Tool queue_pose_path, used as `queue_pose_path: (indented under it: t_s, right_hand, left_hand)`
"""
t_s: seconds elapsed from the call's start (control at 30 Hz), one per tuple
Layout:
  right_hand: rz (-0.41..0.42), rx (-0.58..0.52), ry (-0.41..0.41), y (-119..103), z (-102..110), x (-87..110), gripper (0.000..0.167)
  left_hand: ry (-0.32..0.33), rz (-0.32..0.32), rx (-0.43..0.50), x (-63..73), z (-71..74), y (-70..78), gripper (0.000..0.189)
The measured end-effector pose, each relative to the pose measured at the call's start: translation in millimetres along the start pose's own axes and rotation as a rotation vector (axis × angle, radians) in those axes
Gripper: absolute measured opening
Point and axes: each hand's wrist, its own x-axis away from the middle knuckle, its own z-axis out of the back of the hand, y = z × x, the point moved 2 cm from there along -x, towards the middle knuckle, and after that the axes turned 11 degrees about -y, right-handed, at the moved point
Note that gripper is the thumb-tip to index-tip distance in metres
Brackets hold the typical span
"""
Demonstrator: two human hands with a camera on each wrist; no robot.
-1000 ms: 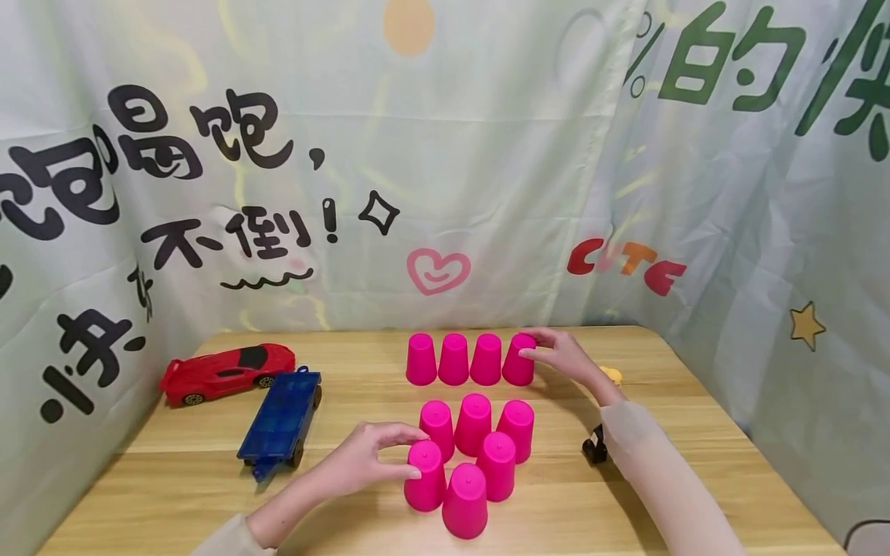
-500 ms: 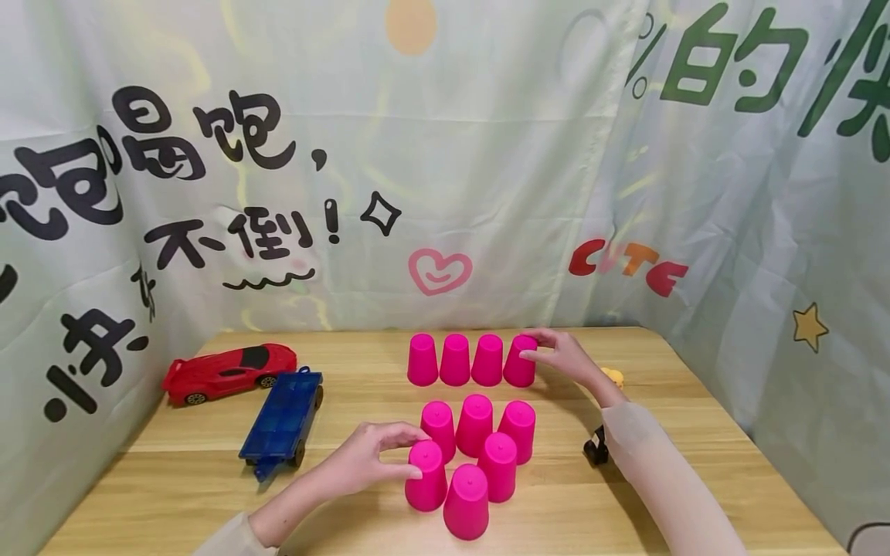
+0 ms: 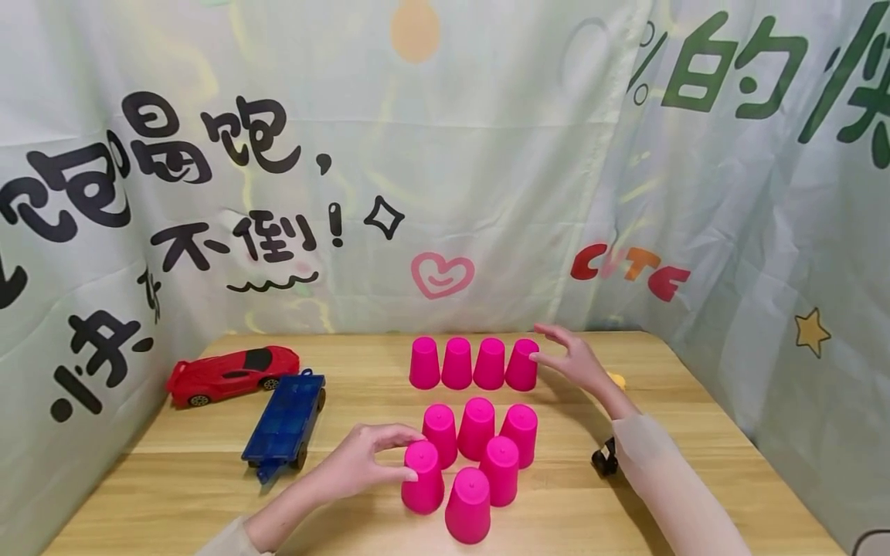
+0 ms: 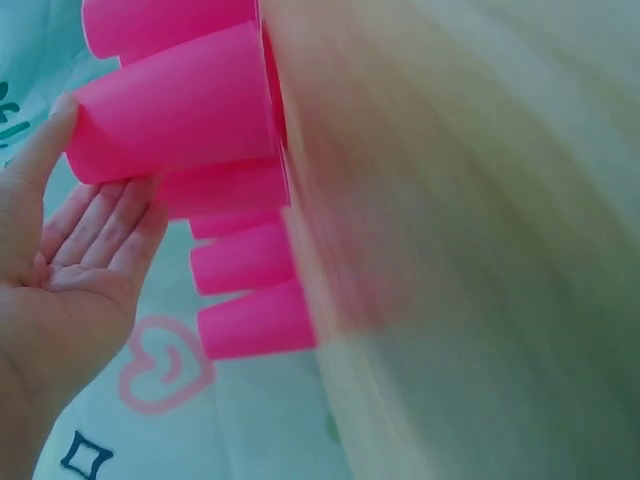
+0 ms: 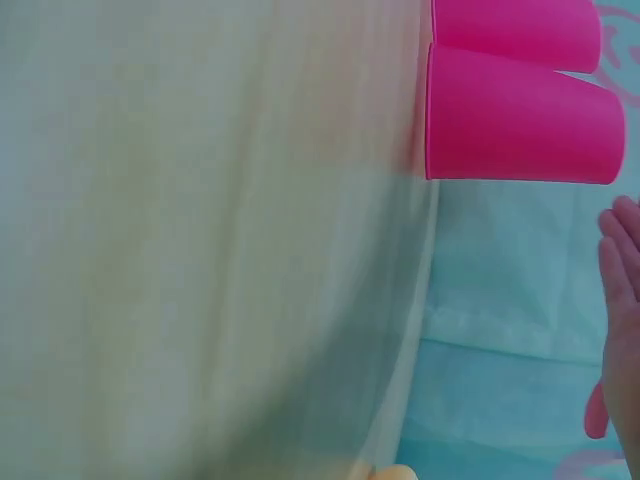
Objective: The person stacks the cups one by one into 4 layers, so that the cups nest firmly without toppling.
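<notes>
Upside-down pink cups stand on the wooden table in two groups. With thumb and fingers, my left hand (image 3: pixel 358 463) holds the left front cup (image 3: pixel 426 486) near its raised base; the left wrist view shows the thumb on one side and the fingers on the other. Behind and beside it are several more cups, including the front cup (image 3: pixel 468 510). Farther back runs a row of cups, among them a middle cup (image 3: pixel 456 364). My right hand (image 3: pixel 579 364) hovers just right of the row's end cup (image 3: pixel 521 367), fingers spread; the right wrist view shows a gap between them.
A red toy car (image 3: pixel 236 374) and a blue toy trailer (image 3: pixel 283 425) sit at the left. Under the right sleeve (image 3: pixel 667 471) a black object (image 3: pixel 605 457) partly shows, and a small yellow thing (image 3: pixel 619 380) lies behind the wrist. Printed cloth (image 3: pixel 361 301) encloses the back and sides.
My right hand has let go of the row's end cup and drawn back to the right, fingers opening. The cup in my left hand has shifted slightly left, away from its neighbours.
</notes>
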Motion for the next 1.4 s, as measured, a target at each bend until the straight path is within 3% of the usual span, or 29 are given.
queue_pose_path:
  t_s: [0.17, 0.27, 0.43, 0.57, 0.77, 0.93, 1.13, 1.4]
  right_hand:
    - [0.107, 0.042, 0.088, -11, 6, 17.2, 0.057]
    - [0.170, 0.072, 0.109, -18, 8, 27.3, 0.059]
    - [0.210, 0.081, 0.089, -34, 8, 43.8, 0.060]
    - [0.270, 0.071, 0.021, -48, 5, 54.5, 0.059]
    - [0.287, 0.112, -0.106, -64, -5, 61.9, 0.059]
    - [0.269, 0.130, -0.220, -70, -14, 61.5, 0.056]
    - [0.300, 0.121, -0.265, -68, -23, 62.6, 0.049]
    - [0.279, 0.088, -0.307, -68, -26, 68.6, 0.044]
  left_hand:
    - [0.056, 0.035, 0.002, 15.0, 17.0, 5.5, 0.042]
    - [0.117, 0.004, -0.035, 23.9, 33.6, 13.6, 0.043]
    - [0.306, -0.064, -0.124, 31.5, 66.5, 33.2, 0.043]
    - [0.441, -0.125, -0.144, 25.6, 88.5, 46.7, 0.043]
    - [0.555, -0.153, -0.042, -3.3, 106.2, 62.0, 0.048]
    - [0.568, -0.196, 0.047, -40.2, 110.8, 64.9, 0.050]
    - [0.553, -0.166, 0.088, -79.9, 107.7, 49.6, 0.050]
    - [0.520, -0.086, 0.105, -108.5, 100.4, 29.7, 0.051]
